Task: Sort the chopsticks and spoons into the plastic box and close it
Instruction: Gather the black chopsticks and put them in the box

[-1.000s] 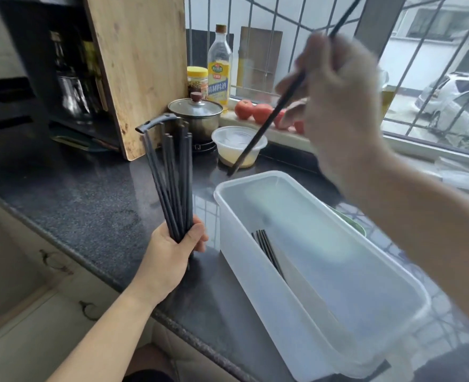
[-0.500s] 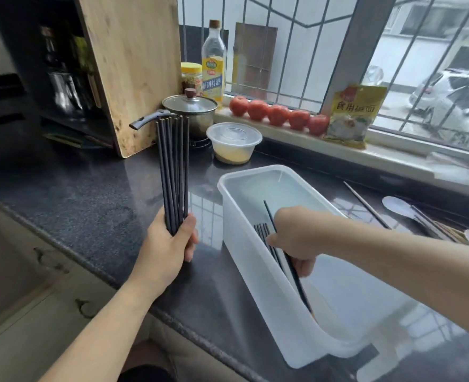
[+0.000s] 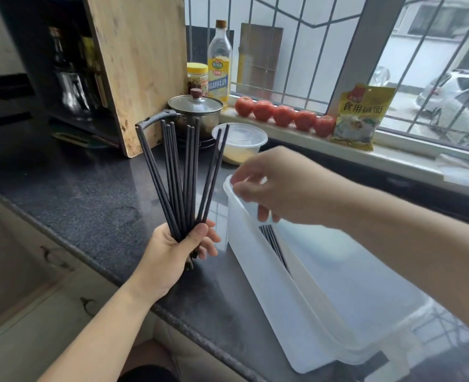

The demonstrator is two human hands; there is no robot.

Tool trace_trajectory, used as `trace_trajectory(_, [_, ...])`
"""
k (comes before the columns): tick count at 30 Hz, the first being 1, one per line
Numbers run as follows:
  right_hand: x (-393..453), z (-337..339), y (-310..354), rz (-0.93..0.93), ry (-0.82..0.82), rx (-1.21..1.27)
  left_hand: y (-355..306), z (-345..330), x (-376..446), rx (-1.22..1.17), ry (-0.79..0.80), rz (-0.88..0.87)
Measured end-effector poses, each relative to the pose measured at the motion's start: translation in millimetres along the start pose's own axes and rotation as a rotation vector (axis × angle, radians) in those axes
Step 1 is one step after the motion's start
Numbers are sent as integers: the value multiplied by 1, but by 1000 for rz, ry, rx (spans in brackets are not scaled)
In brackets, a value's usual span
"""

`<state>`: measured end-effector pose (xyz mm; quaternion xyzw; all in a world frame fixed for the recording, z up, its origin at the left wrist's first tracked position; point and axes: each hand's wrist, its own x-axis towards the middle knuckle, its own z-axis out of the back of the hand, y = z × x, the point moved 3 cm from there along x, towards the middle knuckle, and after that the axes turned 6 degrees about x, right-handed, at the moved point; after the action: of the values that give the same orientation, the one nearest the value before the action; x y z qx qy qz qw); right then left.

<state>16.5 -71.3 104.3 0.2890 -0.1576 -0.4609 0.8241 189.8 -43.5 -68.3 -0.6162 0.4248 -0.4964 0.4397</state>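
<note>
While the left hand (image 3: 172, 250) grips a fan of dark slim chopsticks (image 3: 185, 177), the empty, loose-fingered right hand (image 3: 280, 186) hovers over the translucent plastic box (image 3: 258, 260), likely reaching for another.

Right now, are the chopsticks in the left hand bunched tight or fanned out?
Fanned out. The left hand grips the black chopsticks at their bases, and the upper ends spread apart with clear gaps between them.
</note>
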Motion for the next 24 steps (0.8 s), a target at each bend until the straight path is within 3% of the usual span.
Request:
trace_trajectory(8, [9, -24, 2, 101, -60, -15, -5, -3, -3, 2, 119, -26])
trace_trajectory(13, [2, 40, 3, 212, -614, 543, 3, 3, 3, -33, 6, 7])
trace_trajectory(15, [-8, 70, 6, 200, -738, 461, 8, 6, 6, -33, -30, 23])
trace_trajectory(17, [-10, 76, 3, 98, -635, 128, 11, 5, 8, 1, -34, 33])
trace_trajectory(19, [-7, 54, -7, -13, -335, -264, 12, 5, 7, 55, -29, 37])
trace_trajectory(21, [-7, 21, -29, -190, -51, -400, 11, 5, 7, 89, -37, 45])
trace_trajectory(24, [-11, -13, -56, -280, 127, -402, 10, 3, 6, 110, -36, 40])
